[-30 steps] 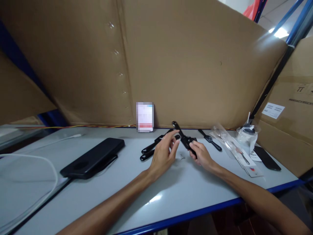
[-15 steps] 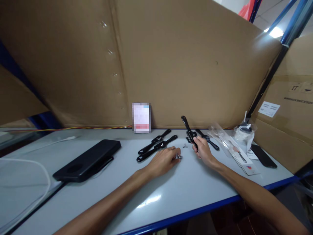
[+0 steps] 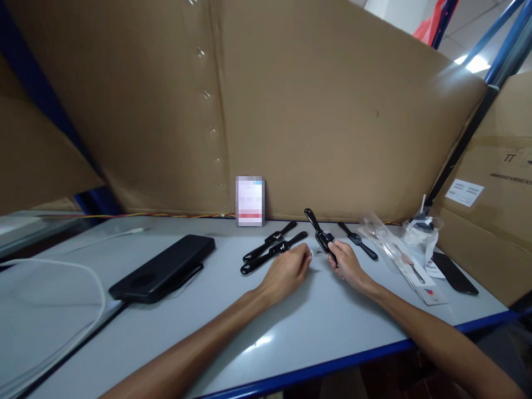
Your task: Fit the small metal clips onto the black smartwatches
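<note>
My right hand [image 3: 349, 266] is wrapped round the lower handle of a black spokeshave [image 3: 324, 239], held tilted with its other handle pointing up and left. My left hand [image 3: 288, 270] is closed in a pinch on a small silver screw [image 3: 311, 253], mostly hidden by the fingertips. Just right of those fingertips, another small metal part [image 3: 319, 252] shows on the table. Behind my left hand lie two more black spokeshaves, a nearer one [image 3: 260, 262] and a farther one [image 3: 261, 249]. Another spokeshave [image 3: 356, 239] lies beyond my right hand.
A black power bank-like device [image 3: 162, 269] sits on the grey table [image 3: 233, 332] at left, near a white cable [image 3: 97, 282]. Clear plastic packaging [image 3: 384, 241], a wrapped cup [image 3: 419, 230] and a black phone-like slab [image 3: 455, 273] are at right. A screen [image 3: 250, 202] leans against the cardboard [image 3: 311, 122].
My left hand has moved slightly up and forward, its fingers closing in by the small metal parts. The spokeshave in my right hand has lowered a little. The view has shifted left.
</note>
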Motion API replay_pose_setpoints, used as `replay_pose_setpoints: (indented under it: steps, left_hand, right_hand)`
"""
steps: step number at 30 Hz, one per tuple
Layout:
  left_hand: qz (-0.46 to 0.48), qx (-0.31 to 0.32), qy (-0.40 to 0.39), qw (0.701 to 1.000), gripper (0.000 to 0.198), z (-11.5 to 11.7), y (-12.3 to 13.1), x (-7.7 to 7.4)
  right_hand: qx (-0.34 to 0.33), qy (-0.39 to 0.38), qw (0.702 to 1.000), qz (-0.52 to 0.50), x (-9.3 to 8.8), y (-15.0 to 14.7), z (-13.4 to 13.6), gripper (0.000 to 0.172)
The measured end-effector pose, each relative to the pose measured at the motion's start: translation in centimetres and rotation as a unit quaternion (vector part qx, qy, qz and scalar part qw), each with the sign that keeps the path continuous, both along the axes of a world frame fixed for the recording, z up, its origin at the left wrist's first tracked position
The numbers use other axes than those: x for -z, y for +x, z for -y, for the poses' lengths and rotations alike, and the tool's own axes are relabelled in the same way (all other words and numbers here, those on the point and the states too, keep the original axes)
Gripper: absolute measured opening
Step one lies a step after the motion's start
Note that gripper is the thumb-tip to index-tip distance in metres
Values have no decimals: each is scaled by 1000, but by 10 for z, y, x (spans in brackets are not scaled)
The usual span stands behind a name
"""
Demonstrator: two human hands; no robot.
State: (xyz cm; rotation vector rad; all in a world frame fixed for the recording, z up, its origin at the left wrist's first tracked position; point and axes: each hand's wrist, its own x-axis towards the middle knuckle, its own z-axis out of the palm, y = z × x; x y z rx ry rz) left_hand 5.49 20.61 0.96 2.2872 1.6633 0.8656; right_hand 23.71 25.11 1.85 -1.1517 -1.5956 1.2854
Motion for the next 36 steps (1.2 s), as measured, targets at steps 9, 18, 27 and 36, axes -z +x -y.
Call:
replay_pose_setpoints:
  steps: [9,18,27,36]
  left_hand:
    - [-28,-33,91,995,16,2,-2,-7]
    - [-164,-25,120,979,19,3,2,-12]
    - [-201,-4,123,972,15,5,5,-14]
    - [-256,-8,73,964,23,8,7,-18]
  right_hand:
    - [-80,38,994,67,6,-8,12,30]
    - [-73,93,989,88,16,-10,9,32]
    - [-63,130,981,132,15,-12,14,33]
    - [-31,212,955,207,14,-11,15,32]
